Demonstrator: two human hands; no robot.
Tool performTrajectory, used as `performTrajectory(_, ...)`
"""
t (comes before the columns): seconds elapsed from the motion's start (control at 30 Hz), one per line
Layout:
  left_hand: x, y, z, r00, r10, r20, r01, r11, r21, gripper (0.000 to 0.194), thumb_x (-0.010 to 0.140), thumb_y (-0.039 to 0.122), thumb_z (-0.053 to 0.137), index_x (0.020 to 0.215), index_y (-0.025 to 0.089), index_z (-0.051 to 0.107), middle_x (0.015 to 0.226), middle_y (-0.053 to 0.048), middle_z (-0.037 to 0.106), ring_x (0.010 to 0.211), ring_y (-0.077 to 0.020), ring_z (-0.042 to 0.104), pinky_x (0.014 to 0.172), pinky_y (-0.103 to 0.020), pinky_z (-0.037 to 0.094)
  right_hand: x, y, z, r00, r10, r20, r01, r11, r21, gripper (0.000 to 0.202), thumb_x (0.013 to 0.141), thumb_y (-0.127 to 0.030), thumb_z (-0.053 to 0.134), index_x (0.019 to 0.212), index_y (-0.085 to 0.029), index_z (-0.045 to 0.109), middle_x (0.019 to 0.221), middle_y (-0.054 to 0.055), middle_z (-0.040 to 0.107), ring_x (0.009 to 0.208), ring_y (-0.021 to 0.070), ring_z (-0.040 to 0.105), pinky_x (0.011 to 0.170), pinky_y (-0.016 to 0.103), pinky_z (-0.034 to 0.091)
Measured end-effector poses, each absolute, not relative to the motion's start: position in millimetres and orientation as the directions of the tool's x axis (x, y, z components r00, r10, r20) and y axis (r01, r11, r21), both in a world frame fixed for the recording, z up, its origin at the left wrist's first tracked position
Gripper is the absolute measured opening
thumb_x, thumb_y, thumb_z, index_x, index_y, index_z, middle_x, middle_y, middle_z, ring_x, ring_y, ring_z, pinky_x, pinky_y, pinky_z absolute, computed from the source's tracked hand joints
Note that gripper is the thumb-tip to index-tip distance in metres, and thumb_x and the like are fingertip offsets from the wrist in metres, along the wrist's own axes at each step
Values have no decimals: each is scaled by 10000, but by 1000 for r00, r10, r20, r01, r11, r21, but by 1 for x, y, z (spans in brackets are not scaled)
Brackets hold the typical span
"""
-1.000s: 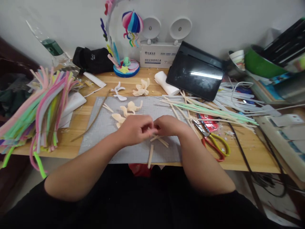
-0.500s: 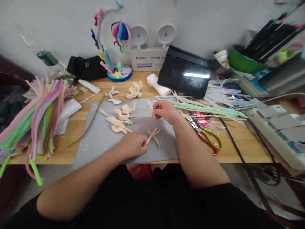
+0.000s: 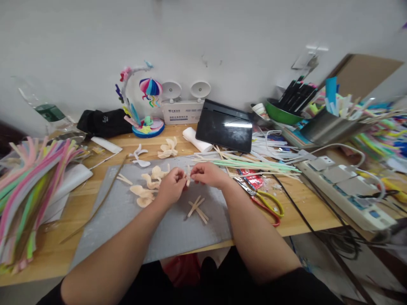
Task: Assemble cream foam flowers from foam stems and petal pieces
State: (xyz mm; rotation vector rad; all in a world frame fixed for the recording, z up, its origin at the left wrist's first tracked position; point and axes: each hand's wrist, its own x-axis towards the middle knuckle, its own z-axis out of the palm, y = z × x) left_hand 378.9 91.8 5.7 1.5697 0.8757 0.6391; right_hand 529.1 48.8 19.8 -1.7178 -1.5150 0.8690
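In front of me my two hands meet above a grey cutting mat. My left hand is closed in a pinch, its fingertips at a short cream pipe cleaner piece. From the other side my right hand pinches the same piece; blur hides its exact shape. Just below lie several short cream pipe cleaner pieces, crossed over one another. Left of my left hand are several cream looped petal shapes, partly covered by that hand. Two or more short straight pieces rest near the mat's upper left.
Scissors with red and yellow handles lie right of the mat, near long pipe cleaners. A power strip sits further right. A black tablet leans behind. Bundled coloured pipe cleaners fill the left side.
My left hand has left the crossed pieces and moved up to my right hand, so both now meet at the small cream piece. The camera view has shifted upward and right.
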Motion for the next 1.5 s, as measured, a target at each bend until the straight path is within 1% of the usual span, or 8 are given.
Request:
performTrajectory(0.13,375,89,2,639,740,-209,285,25,958,154,704,312,494,684,170,439,625,15,571,515,-104,545,471,-209,404,559,42,27,406,894,189,857,-301,-419,177,735,-238,434,744,-189,604,740,23,638,692,137,547,636,239,365)
performTrajectory(0.23,373,87,7,697,699,-162,354,-139,925,197,722,342,479,665,157,516,637,-3,583,547,-109,530,502,-216,393,572,38,30,441,897,32,881,-425,-209,168,704,-303,488,741,-206,620,773,36,649,723,169,561,623,253,360)
performTrajectory(0.33,370,89,11,739,671,-59,391,-355,850,231,742,336,456,686,160,594,620,-4,581,568,-114,500,532,-223,371,568,39,29,410,902,-135,901,-423,-95,210,656,-381,542,742,-213,633,806,52,656,740,195,573,603,263,362)
performTrajectory(0.43,368,91,12,730,683,-4,402,-424,811,227,747,323,448,706,162,604,625,-4,577,590,-120,496,556,-229,367,558,40,29,384,902,-197,919,-394,-9,181,665,-297,513,746,-196,640,821,77,660,738,202,584,594,266,360)
performTrajectory(0.67,369,92,9,687,727,23,374,-380,846,175,740,296,456,748,166,573,654,-3,579,625,-122,514,592,-235,386,555,36,37,297,948,-114,946,-309,-102,158,688,-238,458,746,-209,602,808,26,656,738,156,572,592,230,352)
performTrajectory(0.9,370,90,10,716,698,-1,384,-394,835,162,725,284,464,720,167,576,668,-9,595,590,-118,501,556,-235,381,546,34,31,279,945,-170,960,-272,64,248,695,-158,456,920,-182,557,884,88,649,811,206,588,632,263,372)
performTrajectory(1.2,369,88,12,720,693,28,365,-413,834,139,719,262,474,708,170,578,671,-11,611,572,-115,502,551,-235,372,543,41,25,351,927,-135,935,-354,7,266,748,-123,420,985,-198,516,926,89,636,865,214,589,680,277,381)
performTrajectory(1.5,369,89,11,729,685,11,380,-418,825,153,731,273,465,721,171,579,684,-14,614,626,-132,529,595,-245,383,546,43,22,424,895,-136,903,-429,-7,272,705,-173,471,967,-206,534,927,81,643,867,234,589,661,286,392)
